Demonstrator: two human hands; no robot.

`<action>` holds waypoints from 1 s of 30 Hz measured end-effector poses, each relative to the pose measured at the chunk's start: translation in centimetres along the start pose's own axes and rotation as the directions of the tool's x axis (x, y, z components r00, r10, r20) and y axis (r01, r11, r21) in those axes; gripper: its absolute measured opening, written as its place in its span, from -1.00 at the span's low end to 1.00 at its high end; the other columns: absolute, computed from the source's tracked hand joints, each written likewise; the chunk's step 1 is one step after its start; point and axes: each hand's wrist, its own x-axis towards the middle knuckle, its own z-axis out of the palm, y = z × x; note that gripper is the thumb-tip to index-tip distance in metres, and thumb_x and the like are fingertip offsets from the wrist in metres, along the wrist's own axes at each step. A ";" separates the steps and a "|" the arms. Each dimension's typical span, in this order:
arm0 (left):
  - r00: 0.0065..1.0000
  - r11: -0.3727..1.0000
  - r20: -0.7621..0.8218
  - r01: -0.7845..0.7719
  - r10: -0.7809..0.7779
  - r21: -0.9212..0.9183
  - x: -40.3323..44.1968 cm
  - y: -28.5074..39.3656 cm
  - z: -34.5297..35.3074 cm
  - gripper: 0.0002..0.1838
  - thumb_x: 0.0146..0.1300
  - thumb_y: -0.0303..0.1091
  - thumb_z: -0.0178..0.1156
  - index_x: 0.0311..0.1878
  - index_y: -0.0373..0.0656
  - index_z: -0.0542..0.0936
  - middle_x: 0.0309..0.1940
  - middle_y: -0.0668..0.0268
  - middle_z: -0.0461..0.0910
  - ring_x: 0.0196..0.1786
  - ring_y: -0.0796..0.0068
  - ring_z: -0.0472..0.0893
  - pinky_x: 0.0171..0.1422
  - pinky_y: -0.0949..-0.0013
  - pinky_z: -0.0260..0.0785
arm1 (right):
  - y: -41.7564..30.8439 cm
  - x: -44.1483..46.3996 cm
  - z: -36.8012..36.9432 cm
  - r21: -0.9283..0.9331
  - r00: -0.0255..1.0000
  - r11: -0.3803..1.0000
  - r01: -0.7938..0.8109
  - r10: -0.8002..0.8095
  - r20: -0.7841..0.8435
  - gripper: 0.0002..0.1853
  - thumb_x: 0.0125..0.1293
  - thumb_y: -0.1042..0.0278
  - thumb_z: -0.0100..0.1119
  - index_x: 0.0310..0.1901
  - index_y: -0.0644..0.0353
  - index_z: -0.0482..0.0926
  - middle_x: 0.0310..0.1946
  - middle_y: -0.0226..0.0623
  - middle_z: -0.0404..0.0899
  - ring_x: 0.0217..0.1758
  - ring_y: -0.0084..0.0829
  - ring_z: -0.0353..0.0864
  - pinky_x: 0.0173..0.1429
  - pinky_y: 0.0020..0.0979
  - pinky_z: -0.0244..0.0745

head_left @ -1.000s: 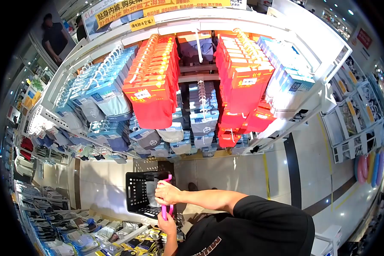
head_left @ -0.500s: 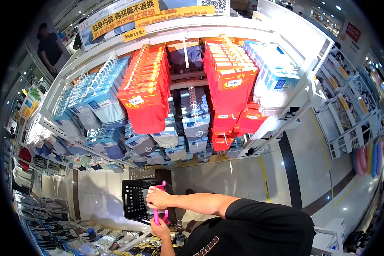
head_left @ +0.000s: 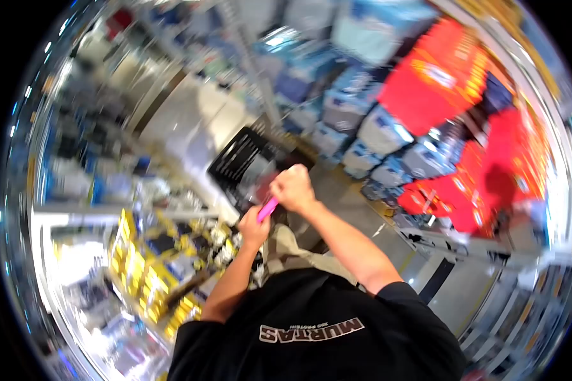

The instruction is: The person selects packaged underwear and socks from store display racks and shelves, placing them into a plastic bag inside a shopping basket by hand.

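Pale floor [head_left: 175, 117] lies beyond the black basket [head_left: 232, 156]; left hand [head_left: 254, 227] and right hand [head_left: 293, 188] clench its pink handle [head_left: 267, 209] near one edge, apparently carrying; moving calls for firm grips.

Through the head view I see both hands closed around a pink handle [head_left: 267, 209], the right hand [head_left: 292, 188] farther up it than the left hand [head_left: 254, 227]. Just beyond them I have a black basket [head_left: 236, 155], its contents too blurred for me to name. Red packs [head_left: 419, 79] and pale blue packs [head_left: 378, 32] hang at upper right; yellow packs [head_left: 130, 257] sit at lower left, and a black shirt [head_left: 311, 359] fills the bottom.
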 end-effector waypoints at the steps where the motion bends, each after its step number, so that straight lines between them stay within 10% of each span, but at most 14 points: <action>1: 1.000 1.000 -0.011 0.014 -0.014 -0.013 0.5 -0.1 -0.2 -0.79 0.07 -0.42 0.31 -0.19 -0.16 0.61 -0.33 0.10 0.64 -0.26 -0.03 0.64 -0.16 0.09 0.49 | -0.3 0.8 0.1 -0.012 0.999 1.000 0.019 -0.019 -0.036 -0.75 0.11 0.22 0.20 -0.65 0.10 0.51 -0.58 -0.26 0.50 -0.36 -0.16 0.47 -0.07 -0.09 0.30; 5: 0.862 0.913 0.394 0.390 -0.318 -0.115 4.3 1.9 -3.7 -0.65 0.15 -0.18 0.40 -0.11 -0.22 0.62 -0.29 0.14 0.66 -0.27 0.14 0.68 -0.16 0.21 0.49 | -0.1 2.9 1.6 0.000 0.998 1.000 -0.020 0.020 0.052 -0.79 0.17 0.26 0.25 -0.56 0.11 0.56 -0.54 -0.33 0.49 -0.29 -0.24 0.50 0.17 -0.14 0.31; 7: 0.833 0.829 0.538 0.387 -0.127 -0.403 5.5 -1.5 -4.7 -0.65 0.30 -0.18 0.31 -0.03 -0.28 0.58 -0.28 0.22 0.65 -0.31 0.41 0.63 -0.14 0.33 0.48 | -0.3 3.8 2.1 0.004 0.998 1.000 -0.010 0.010 0.061 -0.81 0.15 0.29 0.29 -0.55 0.12 0.54 -0.54 -0.35 0.46 -0.32 -0.26 0.49 0.20 -0.13 0.33; 10: 0.664 0.281 0.624 0.744 -0.412 -0.606 7.1 -8.2 -3.1 -0.60 0.48 -0.06 0.09 0.01 -0.28 0.55 -0.26 0.23 0.63 -0.29 0.49 0.63 -0.13 0.44 0.50 | -0.6 5.2 2.9 -0.004 0.994 1.000 -0.015 0.016 0.108 -0.85 0.10 0.38 0.31 -0.54 0.12 0.53 -0.54 -0.37 0.46 -0.32 -0.28 0.50 0.20 -0.12 0.36; 15: 0.333 0.099 0.423 0.869 -0.843 -0.486 7.9 -24.2 7.3 -0.67 0.39 -0.11 0.21 -0.09 -0.24 0.61 -0.39 0.29 0.64 -0.46 0.52 0.60 -0.38 0.48 0.45 | -0.1 5.6 3.6 -0.057 0.977 0.998 -0.021 0.032 0.209 -0.88 0.06 0.47 0.26 -0.52 0.19 0.50 -0.50 -0.28 0.46 -0.30 -0.20 0.49 0.24 -0.06 0.36; 18: 0.363 0.287 0.351 0.924 -0.863 -0.251 7.0 -34.0 16.1 -0.67 0.19 -0.07 0.33 -0.29 -0.19 0.70 -0.28 0.10 0.73 -0.13 0.19 0.71 0.07 0.20 0.49 | -0.6 6.4 3.5 -0.075 0.940 0.993 -0.091 0.111 0.323 -0.96 0.04 0.50 0.21 -0.46 0.22 0.53 -0.46 -0.26 0.50 -0.26 -0.20 0.50 0.30 -0.03 0.30; 22: 0.335 0.339 0.299 0.940 -0.894 -0.038 10.1 -40.1 18.8 -0.69 0.20 -0.05 0.29 -0.25 -0.12 0.71 -0.21 0.08 0.73 -0.06 0.07 0.70 0.09 0.15 0.49 | -0.1 6.2 4.0 -0.132 0.895 0.979 -0.156 0.197 0.400 -0.94 0.00 0.43 0.15 -0.49 0.20 0.52 -0.50 -0.31 0.49 -0.29 -0.23 0.49 0.35 0.01 0.23; 30: 0.091 0.139 0.201 0.961 -0.975 0.238 8.9 -53.4 25.0 -0.56 0.17 -0.13 0.22 0.12 -0.01 0.60 0.31 0.06 0.40 0.32 0.05 0.46 0.41 0.15 0.30 | 0.1 6.1 3.8 -0.271 0.788 0.935 -0.229 0.341 0.513 -0.83 0.06 0.23 0.02 -0.56 0.08 0.51 -0.50 -0.35 0.49 -0.27 -0.26 0.47 0.43 0.07 0.12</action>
